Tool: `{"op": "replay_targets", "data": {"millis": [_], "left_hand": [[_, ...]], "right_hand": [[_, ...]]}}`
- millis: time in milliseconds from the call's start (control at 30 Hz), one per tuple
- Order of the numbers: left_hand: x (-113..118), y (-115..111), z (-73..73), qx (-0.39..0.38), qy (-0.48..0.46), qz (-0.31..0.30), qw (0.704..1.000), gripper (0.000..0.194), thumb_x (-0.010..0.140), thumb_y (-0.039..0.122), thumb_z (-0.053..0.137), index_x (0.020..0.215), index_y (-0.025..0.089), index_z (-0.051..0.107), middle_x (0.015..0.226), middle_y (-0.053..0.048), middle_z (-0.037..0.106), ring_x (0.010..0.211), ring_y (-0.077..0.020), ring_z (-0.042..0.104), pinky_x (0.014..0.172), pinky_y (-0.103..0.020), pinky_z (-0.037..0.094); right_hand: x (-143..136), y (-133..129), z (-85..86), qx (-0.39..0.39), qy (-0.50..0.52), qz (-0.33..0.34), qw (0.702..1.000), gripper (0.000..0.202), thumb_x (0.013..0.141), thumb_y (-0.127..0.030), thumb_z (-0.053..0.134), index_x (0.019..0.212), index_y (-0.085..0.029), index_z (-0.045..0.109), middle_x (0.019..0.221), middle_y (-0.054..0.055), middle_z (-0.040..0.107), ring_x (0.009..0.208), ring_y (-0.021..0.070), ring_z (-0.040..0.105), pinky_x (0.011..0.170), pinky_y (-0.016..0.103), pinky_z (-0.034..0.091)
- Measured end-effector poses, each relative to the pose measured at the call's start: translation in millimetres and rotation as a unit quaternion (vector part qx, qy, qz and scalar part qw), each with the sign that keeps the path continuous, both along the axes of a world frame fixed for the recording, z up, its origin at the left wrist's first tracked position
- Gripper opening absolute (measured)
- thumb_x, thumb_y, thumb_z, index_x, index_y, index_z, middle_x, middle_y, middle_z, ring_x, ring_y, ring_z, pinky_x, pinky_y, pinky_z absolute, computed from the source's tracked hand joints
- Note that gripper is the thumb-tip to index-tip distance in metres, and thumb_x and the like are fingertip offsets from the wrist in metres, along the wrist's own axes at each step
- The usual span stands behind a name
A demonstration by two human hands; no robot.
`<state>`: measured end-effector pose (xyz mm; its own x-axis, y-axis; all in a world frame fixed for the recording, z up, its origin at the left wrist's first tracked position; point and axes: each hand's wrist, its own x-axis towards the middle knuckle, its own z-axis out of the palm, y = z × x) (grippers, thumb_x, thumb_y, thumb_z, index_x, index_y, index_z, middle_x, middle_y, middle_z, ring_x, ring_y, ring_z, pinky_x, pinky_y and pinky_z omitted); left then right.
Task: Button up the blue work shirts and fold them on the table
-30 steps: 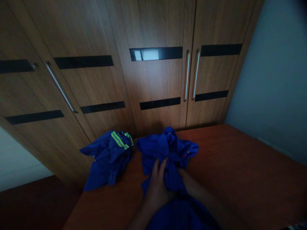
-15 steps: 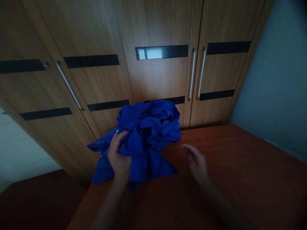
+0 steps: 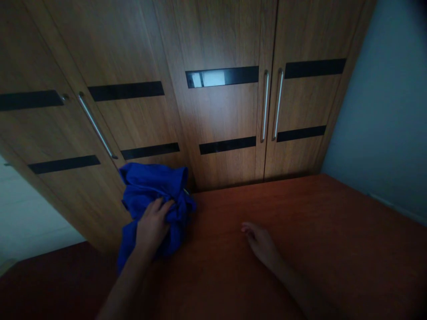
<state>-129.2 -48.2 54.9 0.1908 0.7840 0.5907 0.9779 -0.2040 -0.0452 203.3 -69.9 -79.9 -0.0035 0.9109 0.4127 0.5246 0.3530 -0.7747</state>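
A crumpled blue garment point(image 3: 150, 182) lies bunched at the left part of the reddish-brown wooden surface point(image 3: 227, 258), part of it hanging over the left edge. My left hand point(image 3: 153, 224) is on top of the bundle, its fingers curled into the folds and gripping the cloth. The fingertips are partly hidden in the fabric, and the kind of garment cannot be made out. My right hand point(image 3: 262, 242) is held over the surface to the right, apart from the garment. Its fingers are loosely bent, with nothing in them.
A wooden wardrobe point(image 3: 220, 111) with black strips and long metal handles point(image 3: 265, 106) stands right behind the surface. A bluish wall point(image 3: 383, 124) closes off the right side. At the far left are a pale panel point(image 3: 33, 213) and a dark floor area point(image 3: 60, 275).
My left hand has moved the blue garment left and down, from in front of the wardrobe onto the surface's left part. My right hand has shifted slightly left and lower.
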Motion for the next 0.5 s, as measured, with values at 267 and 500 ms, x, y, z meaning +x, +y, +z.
{"op": "replay_targets", "data": {"millis": [267,500], "left_hand": [[11,0,-53.2,-0.082,-0.011,-0.067,0.994,0.065,0.067,0.007,0.053,0.13,0.023,0.05,0.136,-0.012,0.043,0.128,-0.032,0.04,0.104,-0.049,0.038],[-18,-3,-11.2,0.048,-0.205,-0.022,0.977,0.043,0.068,0.017,0.054,0.108,0.024,0.064,0.12,-0.005,0.059,0.111,-0.0265,0.057,0.102,-0.042,0.043]], "right_hand": [[1,-4,2.1,0.001,-0.043,0.013,0.999,0.037,0.075,-0.004,0.043,0.098,-0.022,0.065,0.094,0.004,0.069,0.091,0.0165,0.064,0.088,0.034,0.049],[0,-3,3.0,-0.007,-0.066,0.027,0.997,0.04,0.072,-0.002,0.043,0.096,-0.023,0.066,0.093,0.003,0.067,0.089,0.0168,0.063,0.085,0.032,0.049]]}}
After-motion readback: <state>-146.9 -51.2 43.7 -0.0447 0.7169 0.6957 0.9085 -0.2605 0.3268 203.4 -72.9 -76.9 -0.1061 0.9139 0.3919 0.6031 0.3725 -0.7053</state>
